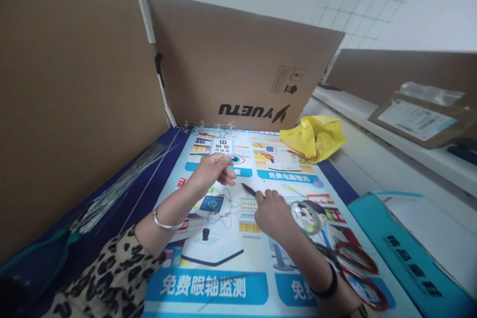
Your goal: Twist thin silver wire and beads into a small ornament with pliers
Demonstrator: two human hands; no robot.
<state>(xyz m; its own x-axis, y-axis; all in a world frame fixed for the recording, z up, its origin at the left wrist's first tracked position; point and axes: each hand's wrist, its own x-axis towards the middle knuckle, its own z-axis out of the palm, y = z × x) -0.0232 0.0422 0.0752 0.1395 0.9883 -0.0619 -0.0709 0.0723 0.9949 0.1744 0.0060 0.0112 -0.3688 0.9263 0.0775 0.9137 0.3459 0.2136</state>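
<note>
My left hand [214, 171] is above the printed poster [257, 238], thumb and fingers pinched together. What they hold, if anything, is too small to make out. To its right, my right hand [274, 211] is closed around a slim black pointed tool [248, 189], its tip directed toward my left hand. Most of that tool is hidden by the fingers, so its kind is unclear. Below my left hand, thin wire-like loops [224, 214] with small bits lie on the poster. Beside my right wrist are a round clear object [305, 217] and scissors [359, 261] with red handles, partly covered by my forearm.
Cardboard panels [238, 54] stand at the back and left. A yellow plastic bag [315, 136] lies at the back right, near small clear pieces [216, 129]. On the right is a teal box [406, 258]. A bundle of thin strands [122, 189] lies at left.
</note>
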